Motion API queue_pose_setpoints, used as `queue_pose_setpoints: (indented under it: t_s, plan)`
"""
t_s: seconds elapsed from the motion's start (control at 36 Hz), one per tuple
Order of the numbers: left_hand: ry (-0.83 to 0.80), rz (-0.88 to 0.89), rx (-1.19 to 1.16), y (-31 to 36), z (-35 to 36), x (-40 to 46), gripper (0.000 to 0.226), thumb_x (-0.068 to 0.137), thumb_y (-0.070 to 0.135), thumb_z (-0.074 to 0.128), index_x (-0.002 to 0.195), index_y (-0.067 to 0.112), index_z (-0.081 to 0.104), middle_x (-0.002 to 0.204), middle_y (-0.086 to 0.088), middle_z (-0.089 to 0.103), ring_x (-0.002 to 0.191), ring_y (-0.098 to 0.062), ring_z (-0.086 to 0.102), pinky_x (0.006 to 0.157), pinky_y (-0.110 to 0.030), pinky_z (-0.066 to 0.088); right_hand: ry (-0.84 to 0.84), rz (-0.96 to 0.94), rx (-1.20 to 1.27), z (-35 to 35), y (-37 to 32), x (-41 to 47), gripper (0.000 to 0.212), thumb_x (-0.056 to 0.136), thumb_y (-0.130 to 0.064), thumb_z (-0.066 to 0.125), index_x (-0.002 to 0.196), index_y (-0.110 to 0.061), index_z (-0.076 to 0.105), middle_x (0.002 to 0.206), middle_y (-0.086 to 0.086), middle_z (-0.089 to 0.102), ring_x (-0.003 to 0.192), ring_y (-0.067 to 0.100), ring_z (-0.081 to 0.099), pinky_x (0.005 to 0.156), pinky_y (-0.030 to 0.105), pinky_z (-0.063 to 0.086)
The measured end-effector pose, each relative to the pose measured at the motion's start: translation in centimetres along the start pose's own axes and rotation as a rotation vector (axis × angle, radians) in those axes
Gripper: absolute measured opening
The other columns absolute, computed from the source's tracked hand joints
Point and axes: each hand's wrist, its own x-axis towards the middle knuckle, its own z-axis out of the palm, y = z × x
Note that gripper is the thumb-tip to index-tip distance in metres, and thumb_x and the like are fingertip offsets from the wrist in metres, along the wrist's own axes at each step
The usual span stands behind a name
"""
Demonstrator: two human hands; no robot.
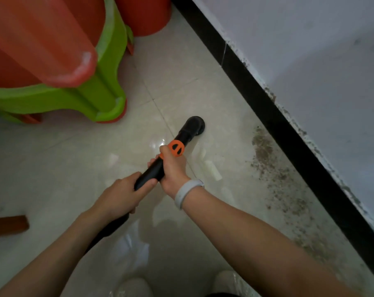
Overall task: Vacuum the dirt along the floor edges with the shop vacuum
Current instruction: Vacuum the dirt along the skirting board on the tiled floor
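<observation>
A black vacuum wand (187, 130) with an orange collar (177, 148) points down at the pale tiled floor (96, 163). Its round nozzle (196, 123) sits on the floor, left of the dirt. My right hand (173, 168) grips the wand just below the orange collar. My left hand (123, 195) holds the wand lower down, where the black hose (111, 227) runs back under my forearm. A band of dark dirt (274, 174) lies along the floor beside the black baseboard (289, 133).
Stacked green and orange plastic stools (79, 67) stand at the upper left, close to the nozzle. A brown wooden piece (8, 226) lies at the left edge. The white wall (321, 50) rises at the right. My plastic-covered shoes (134, 287) show at the bottom.
</observation>
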Motion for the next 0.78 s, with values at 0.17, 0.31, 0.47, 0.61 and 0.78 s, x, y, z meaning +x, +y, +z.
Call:
queue_pose_setpoints:
  t_s: [0.17,0.31,0.47,0.61,0.78]
  plan:
    - [-0.213,0.108,0.096,-1.5,3.5,-2.9,0.03,0.09,0.057,0.05,0.083,0.028,0.049,0.059,0.003,0.06,0.054,-0.013,0.063,0.06,-0.028,0.048,0.077,-0.033,0.074,-5.8,3.4,-3.6,0.018,0.091,-0.006,0.056,0.078,-0.012,0.046,0.06,0.005,0.046,0.049,0.017,0.054,0.059,0.033,0.054]
    - [-0.346,0.227,0.155,-0.5,5.5,-3.5,0.036,0.089,0.062,0.048,0.086,0.025,0.048,0.061,0.007,0.059,0.056,-0.009,0.063,0.064,-0.027,0.048,0.188,-0.083,0.116,-9.7,3.8,-5.2,0.015,0.092,-0.005,0.054,0.08,-0.011,0.046,0.061,0.007,0.046,0.049,0.019,0.054,0.056,0.033,0.054]
    - [-0.264,0.156,-0.014,-1.0,4.4,-3.1,0.034,0.089,0.056,0.051,0.083,0.023,0.053,0.064,0.002,0.066,0.057,-0.014,0.066,0.068,-0.03,0.052,0.179,-0.103,0.064,-7.0,3.3,-4.2,0.017,0.09,-0.003,0.055,0.077,-0.009,0.045,0.058,0.007,0.045,0.046,0.018,0.052,0.055,0.032,0.053]
    - [-0.126,0.1,-0.163,-2.9,2.4,-3.1,0.037,0.092,0.047,0.052,0.086,0.011,0.056,0.062,0.0,0.066,0.053,-0.015,0.065,0.064,-0.03,0.053,-0.017,0.006,-0.067,-3.3,3.5,-3.5,0.015,0.092,-0.008,0.056,0.083,-0.008,0.044,0.064,0.009,0.047,0.056,0.023,0.055,0.069,0.04,0.053]
    - [0.111,-0.022,-0.231,-4.2,1.3,-4.0,0.04,0.091,0.05,0.05,0.078,0.013,0.055,0.056,-0.004,0.063,0.044,-0.018,0.06,0.055,-0.03,0.049,-0.05,0.01,-0.332,0.6,3.7,-1.3,0.031,0.089,-0.028,0.064,0.106,-0.01,0.045,0.088,0.009,0.056,0.083,0.032,0.066,0.08,0.046,0.057]
